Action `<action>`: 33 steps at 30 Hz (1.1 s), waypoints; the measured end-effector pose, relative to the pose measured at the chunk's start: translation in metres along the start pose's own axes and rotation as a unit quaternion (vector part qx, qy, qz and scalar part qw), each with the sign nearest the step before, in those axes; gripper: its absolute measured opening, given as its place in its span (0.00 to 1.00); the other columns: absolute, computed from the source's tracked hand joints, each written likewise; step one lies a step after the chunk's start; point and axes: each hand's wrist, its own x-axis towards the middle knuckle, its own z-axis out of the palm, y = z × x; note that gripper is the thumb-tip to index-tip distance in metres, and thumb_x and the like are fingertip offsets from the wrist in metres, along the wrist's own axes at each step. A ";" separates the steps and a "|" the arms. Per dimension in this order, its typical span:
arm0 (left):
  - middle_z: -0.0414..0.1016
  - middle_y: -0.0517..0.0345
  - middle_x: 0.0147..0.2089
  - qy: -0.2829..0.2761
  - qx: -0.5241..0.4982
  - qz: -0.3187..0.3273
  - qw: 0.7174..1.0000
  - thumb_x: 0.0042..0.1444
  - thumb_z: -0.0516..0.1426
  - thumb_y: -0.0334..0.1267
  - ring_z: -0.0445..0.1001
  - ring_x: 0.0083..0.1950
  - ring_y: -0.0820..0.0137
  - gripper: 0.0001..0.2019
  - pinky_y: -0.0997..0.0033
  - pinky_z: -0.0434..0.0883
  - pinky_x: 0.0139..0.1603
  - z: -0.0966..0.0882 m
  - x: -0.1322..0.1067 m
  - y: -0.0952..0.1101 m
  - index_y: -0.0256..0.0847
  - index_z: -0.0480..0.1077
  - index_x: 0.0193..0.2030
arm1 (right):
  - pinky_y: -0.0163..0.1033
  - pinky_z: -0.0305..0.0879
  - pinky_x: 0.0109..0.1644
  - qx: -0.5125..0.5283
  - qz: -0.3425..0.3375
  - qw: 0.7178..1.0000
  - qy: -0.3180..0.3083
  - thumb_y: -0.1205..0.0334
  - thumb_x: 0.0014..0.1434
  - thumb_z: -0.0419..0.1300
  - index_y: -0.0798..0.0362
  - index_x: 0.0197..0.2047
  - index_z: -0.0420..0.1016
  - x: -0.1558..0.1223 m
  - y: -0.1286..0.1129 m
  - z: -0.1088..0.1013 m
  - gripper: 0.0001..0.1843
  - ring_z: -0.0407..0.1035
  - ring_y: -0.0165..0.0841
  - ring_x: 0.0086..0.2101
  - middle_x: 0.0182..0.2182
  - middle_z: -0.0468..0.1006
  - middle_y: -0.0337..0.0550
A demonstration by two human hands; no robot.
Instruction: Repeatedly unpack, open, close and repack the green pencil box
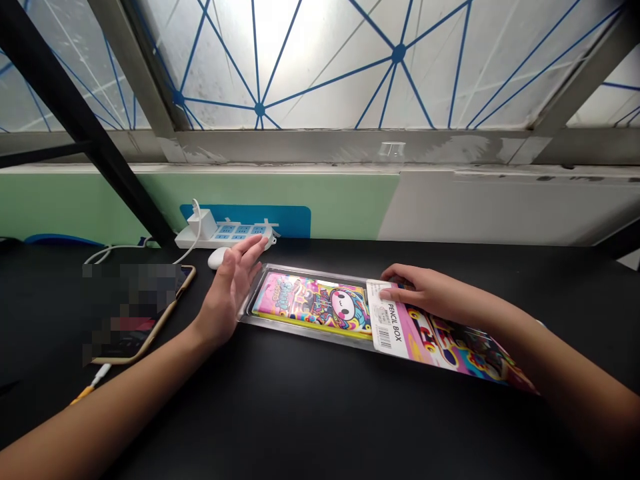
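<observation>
A colourful pencil box (313,303) with a cartoon character on its lid lies in a clear plastic tray (320,329) on the black table. The tray's right part sits inside a printed cardboard sleeve (435,337), which carries a white label reading "PENCIL BOX". My left hand (225,293) is open, fingers stretched out, with its palm side against the tray's left end. On the sleeve, my right hand (417,287) has its thumb on top by the label and its fingers curled over the far edge. My right forearm hides part of the sleeve.
A phone (145,320) with a cable plugged in lies at the left, its screen blurred. Behind my left hand are a white mouse-like object (218,258) and a power strip (233,233) with a white charger (202,223). A wall and window stand behind the table (300,413).
</observation>
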 end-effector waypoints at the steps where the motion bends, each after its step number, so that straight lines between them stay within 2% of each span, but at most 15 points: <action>1: 0.60 0.49 0.76 0.004 -0.003 -0.001 1.000 0.70 0.41 0.63 0.48 0.80 0.58 0.30 0.48 0.42 0.78 0.000 0.000 0.000 0.46 0.62 0.67 | 0.44 0.70 0.46 0.001 -0.003 1.000 -0.001 0.31 0.61 0.55 0.47 0.57 0.72 0.001 -0.001 0.000 0.32 0.76 0.45 0.46 0.52 0.80 0.49; 4: 0.62 0.49 0.75 0.015 -0.015 -0.003 1.000 0.70 0.43 0.63 0.50 0.79 0.58 0.29 0.48 0.43 0.78 0.001 0.000 -0.002 0.46 0.63 0.66 | 0.47 0.68 0.55 -0.018 -0.032 0.999 0.014 0.32 0.61 0.55 0.48 0.62 0.70 0.006 -0.004 0.003 0.35 0.72 0.48 0.52 0.57 0.76 0.51; 7: 0.62 0.48 0.75 0.020 -0.017 0.002 1.000 0.70 0.42 0.63 0.51 0.79 0.58 0.29 0.47 0.44 0.78 0.001 0.000 -0.002 0.46 0.63 0.65 | 0.51 0.63 0.61 -0.049 -0.056 0.997 0.027 0.33 0.61 0.55 0.48 0.62 0.71 0.015 -0.011 0.008 0.36 0.66 0.51 0.58 0.58 0.74 0.54; 14: 0.62 0.46 0.75 0.025 0.006 -0.006 1.000 0.71 0.39 0.63 0.52 0.79 0.59 0.30 0.47 0.46 0.77 0.001 -0.001 0.000 0.45 0.61 0.66 | 0.58 0.62 0.60 -0.100 -0.043 0.994 0.015 0.33 0.61 0.53 0.47 0.58 0.75 0.039 -0.055 0.019 0.33 0.67 0.54 0.56 0.57 0.74 0.56; 19: 0.61 0.47 0.75 0.023 0.007 0.001 1.000 0.71 0.39 0.63 0.51 0.79 0.59 0.31 0.48 0.44 0.77 0.002 -0.002 0.001 0.45 0.62 0.66 | 0.59 0.61 0.60 -0.148 -0.053 0.988 0.003 0.33 0.62 0.51 0.47 0.59 0.74 0.059 -0.095 0.026 0.33 0.67 0.55 0.57 0.57 0.73 0.56; 27: 0.61 0.48 0.75 0.024 -0.012 0.005 1.000 0.72 0.39 0.62 0.50 0.79 0.60 0.30 0.50 0.43 0.78 0.001 -0.003 0.002 0.45 0.62 0.66 | 0.63 0.59 0.60 -0.191 -0.080 0.978 0.004 0.31 0.64 0.50 0.48 0.60 0.73 0.096 -0.164 0.051 0.36 0.65 0.58 0.59 0.58 0.72 0.59; 30: 0.62 0.48 0.75 0.032 -0.012 0.013 0.999 0.72 0.39 0.60 0.51 0.79 0.61 0.28 0.52 0.44 0.78 0.000 -0.002 0.002 0.44 0.63 0.65 | 0.63 0.59 0.61 -0.192 -0.091 0.977 0.002 0.28 0.63 0.50 0.49 0.60 0.73 0.106 -0.177 0.054 0.38 0.65 0.57 0.59 0.59 0.71 0.59; 33: 0.64 0.48 0.74 0.049 -0.015 0.009 0.999 0.72 0.40 0.60 0.53 0.78 0.62 0.27 0.54 0.44 0.78 -0.001 -0.001 0.002 0.44 0.63 0.64 | 0.63 0.59 0.61 -0.185 -0.098 0.978 0.007 0.27 0.61 0.51 0.49 0.61 0.72 0.109 -0.179 0.055 0.40 0.65 0.58 0.59 0.59 0.72 0.59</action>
